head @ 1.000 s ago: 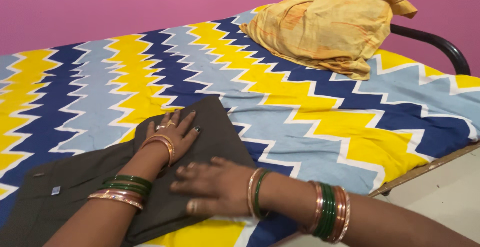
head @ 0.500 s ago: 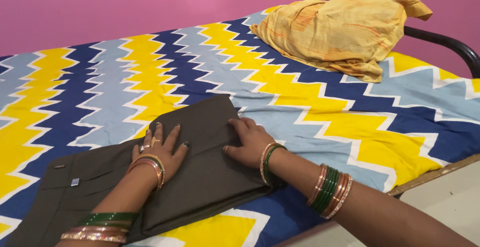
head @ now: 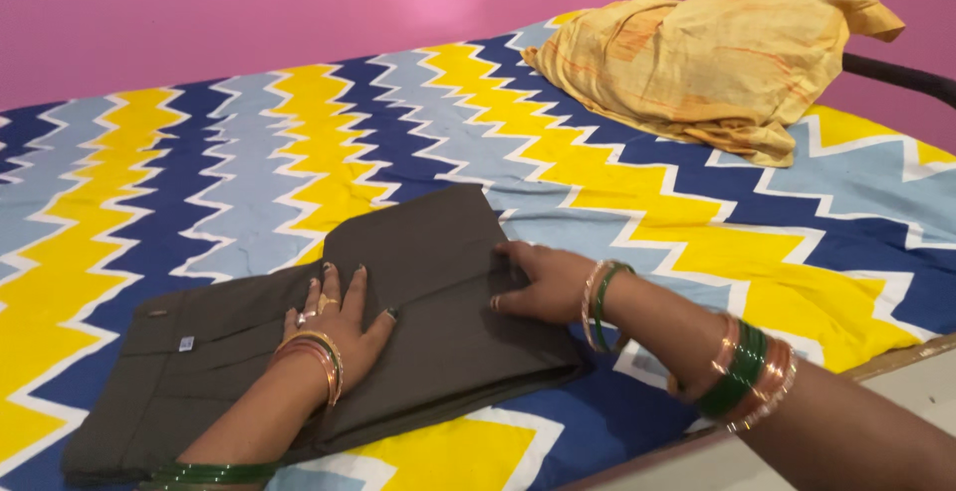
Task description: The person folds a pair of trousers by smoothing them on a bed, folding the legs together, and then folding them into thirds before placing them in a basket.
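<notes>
R hand point(head: 543, 282) slid to trousers point(head: 418, 332) edge, fingers point(head: 510, 252) on it.

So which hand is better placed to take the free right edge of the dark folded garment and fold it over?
Probably the right hand: its fingers already rest on the garment's right edge. The left hand lies flat mid-cloth, well placed to pin it down.

I count two hands — my left hand point(head: 334, 324) and right hand point(head: 543, 283) — one folded dark garment point(head: 329, 337), one yellow pillow point(head: 712, 63), one zigzag bedsheet point(head: 199, 172).
</notes>
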